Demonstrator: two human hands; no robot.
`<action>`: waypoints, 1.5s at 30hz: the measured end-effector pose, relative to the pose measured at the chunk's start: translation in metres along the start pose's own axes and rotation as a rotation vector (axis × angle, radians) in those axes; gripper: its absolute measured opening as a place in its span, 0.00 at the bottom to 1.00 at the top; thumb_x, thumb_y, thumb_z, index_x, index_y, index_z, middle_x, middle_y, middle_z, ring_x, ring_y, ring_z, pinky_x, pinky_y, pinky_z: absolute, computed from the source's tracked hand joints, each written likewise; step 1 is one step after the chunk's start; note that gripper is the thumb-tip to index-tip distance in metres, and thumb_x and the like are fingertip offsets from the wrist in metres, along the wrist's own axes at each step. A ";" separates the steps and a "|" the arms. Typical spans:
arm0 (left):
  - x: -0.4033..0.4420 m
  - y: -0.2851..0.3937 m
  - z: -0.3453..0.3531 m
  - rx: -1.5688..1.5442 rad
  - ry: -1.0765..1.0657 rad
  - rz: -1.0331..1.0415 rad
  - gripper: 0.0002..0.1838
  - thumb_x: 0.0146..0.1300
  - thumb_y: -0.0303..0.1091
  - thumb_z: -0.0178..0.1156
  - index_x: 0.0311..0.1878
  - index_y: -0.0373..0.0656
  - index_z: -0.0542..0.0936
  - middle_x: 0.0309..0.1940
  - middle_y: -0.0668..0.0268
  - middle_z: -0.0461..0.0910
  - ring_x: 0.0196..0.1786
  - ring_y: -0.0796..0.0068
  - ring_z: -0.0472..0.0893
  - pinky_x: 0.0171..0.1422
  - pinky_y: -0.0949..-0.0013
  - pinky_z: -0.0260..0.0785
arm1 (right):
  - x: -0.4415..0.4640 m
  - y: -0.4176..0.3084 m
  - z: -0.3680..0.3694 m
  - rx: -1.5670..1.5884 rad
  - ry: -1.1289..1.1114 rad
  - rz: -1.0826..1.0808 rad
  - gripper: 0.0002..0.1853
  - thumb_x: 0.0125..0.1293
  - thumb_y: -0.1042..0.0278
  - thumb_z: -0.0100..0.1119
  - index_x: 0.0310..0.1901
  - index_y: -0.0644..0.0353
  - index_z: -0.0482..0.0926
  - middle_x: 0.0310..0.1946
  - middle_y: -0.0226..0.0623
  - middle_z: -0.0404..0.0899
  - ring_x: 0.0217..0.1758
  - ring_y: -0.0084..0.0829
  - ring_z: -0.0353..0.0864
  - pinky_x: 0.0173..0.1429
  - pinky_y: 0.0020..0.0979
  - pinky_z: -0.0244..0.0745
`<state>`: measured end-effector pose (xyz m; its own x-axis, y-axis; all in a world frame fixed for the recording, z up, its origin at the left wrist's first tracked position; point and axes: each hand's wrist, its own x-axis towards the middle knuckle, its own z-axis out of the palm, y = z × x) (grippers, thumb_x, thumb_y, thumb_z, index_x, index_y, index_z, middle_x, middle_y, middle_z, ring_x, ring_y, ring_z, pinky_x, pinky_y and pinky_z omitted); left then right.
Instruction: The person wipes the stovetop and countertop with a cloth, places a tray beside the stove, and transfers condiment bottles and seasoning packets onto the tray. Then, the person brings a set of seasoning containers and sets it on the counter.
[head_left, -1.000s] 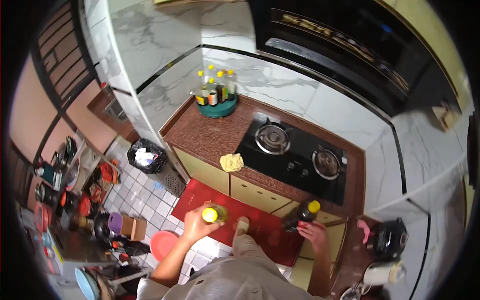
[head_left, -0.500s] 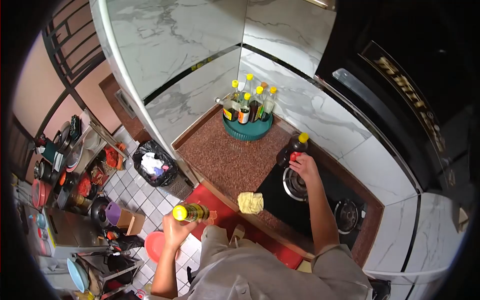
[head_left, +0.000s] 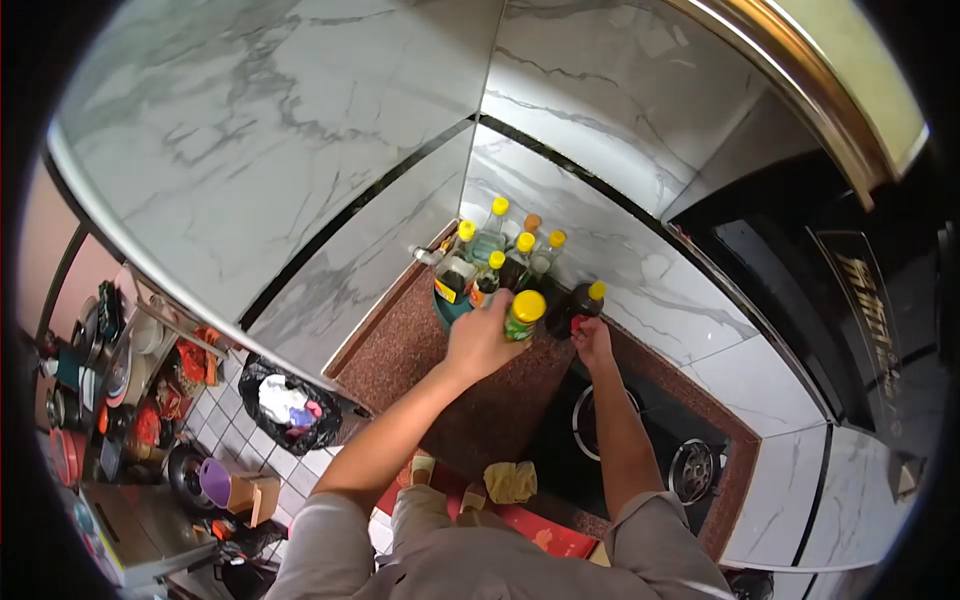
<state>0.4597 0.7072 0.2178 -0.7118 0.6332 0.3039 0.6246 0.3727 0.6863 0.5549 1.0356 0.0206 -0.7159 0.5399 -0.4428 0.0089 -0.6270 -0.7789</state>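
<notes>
My left hand (head_left: 477, 345) is closed around a yellow-capped bottle (head_left: 524, 315) with a green and yellow label. It is over the counter, in front of the teal round tray (head_left: 446, 311). Several sauce bottles stand close together on that tray, most with yellow caps, among them a dark bottle with an orange label (head_left: 455, 280). At the back edge of the counter, my right hand (head_left: 594, 343) has its fingers closed at a red part of a large dark bottle (head_left: 578, 305) with a yellow cap. Whether the red part is a handle or a label I cannot tell.
A black gas stove (head_left: 570, 425) lies to the right, beneath a dark range hood (head_left: 850, 290). A yellow cloth (head_left: 511, 482) is at the counter's front edge. On the left are a lined trash bin (head_left: 262, 428) and a crowded rack of kitchenware (head_left: 130, 370).
My left hand has moved from beside my body up and right, carrying the yellow-capped bottle over the counter near the tray. My right hand stays at the dark bottle. The view has shifted.
</notes>
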 end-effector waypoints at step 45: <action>0.149 -0.134 0.219 0.300 0.033 0.200 0.41 0.59 0.55 0.71 0.64 0.31 0.71 0.41 0.40 0.84 0.45 0.37 0.83 0.49 0.44 0.76 | -0.601 0.206 -0.105 -0.072 0.619 -0.131 0.18 0.70 0.66 0.59 0.60 0.58 0.79 0.51 0.35 0.84 0.49 0.26 0.84 0.54 0.30 0.81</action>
<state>0.3400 0.8998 0.0265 -0.5730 0.6933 0.4371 0.8155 0.4292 0.3883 1.0608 0.6410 0.0799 -0.1780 0.8477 -0.4998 0.0108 -0.5062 -0.8623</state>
